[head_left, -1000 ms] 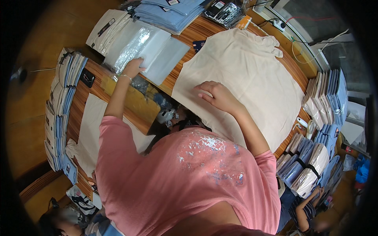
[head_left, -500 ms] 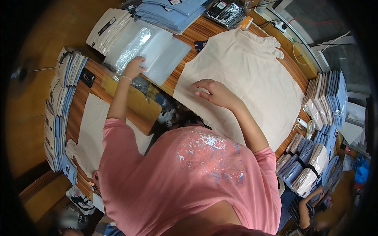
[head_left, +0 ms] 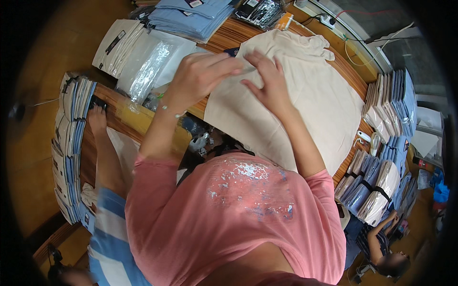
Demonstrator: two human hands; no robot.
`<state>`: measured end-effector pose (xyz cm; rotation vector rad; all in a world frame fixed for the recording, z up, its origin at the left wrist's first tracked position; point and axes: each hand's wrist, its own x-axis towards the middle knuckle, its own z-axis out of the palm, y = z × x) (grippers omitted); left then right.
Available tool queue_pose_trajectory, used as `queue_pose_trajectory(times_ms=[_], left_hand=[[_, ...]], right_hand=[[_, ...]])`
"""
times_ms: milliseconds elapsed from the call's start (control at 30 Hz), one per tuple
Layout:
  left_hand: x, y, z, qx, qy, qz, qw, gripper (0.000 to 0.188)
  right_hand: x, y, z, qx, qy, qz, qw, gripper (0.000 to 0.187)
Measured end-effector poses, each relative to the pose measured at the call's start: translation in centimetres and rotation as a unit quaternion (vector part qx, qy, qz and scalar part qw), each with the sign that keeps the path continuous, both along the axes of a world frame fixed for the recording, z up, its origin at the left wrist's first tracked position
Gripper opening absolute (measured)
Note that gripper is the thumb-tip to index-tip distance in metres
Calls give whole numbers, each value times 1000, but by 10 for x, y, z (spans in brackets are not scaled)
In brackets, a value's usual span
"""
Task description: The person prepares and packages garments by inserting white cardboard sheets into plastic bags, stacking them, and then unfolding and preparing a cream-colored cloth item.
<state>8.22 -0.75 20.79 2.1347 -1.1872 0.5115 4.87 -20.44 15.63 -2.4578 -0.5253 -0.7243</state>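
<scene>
My left hand (head_left: 198,76), smeared by motion, is raised at the middle of the table, its fingers pointing right. Whether it holds anything cannot be made out. Close to its right, my right hand (head_left: 269,81) has its fingers spread, nothing visible in it, over a cream shirt (head_left: 315,105) spread face-up on the table. Left of my left hand lies a stack of clear plastic bags (head_left: 152,62), partly hidden by that hand and forearm.
Stacked cream shirts (head_left: 114,45) and blue shirts (head_left: 186,19) line the back. Packed shirts stand left (head_left: 67,143) and right (head_left: 389,102). Bundled shirts (head_left: 367,190) lie nearer right. At left another person's hand (head_left: 98,119) reaches a dark phone (head_left: 98,101).
My left hand has lifted off the plastic bags and moved right. My right hand has risen slightly, spreading its fingers. Another person's arm has come in at left, onto the phone.
</scene>
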Motion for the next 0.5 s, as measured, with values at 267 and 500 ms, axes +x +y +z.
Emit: queue_pose_trajectory(times_ms=[267,500], left_hand=[[40,-14,-106,-156,138,165,964,23],[-22,-35,-184,-90,135,148,976,52]], right_hand=[[-80,-138,-114,470,404,-181,764,27],[-75,-125,-141,582,402,-213,674,38]])
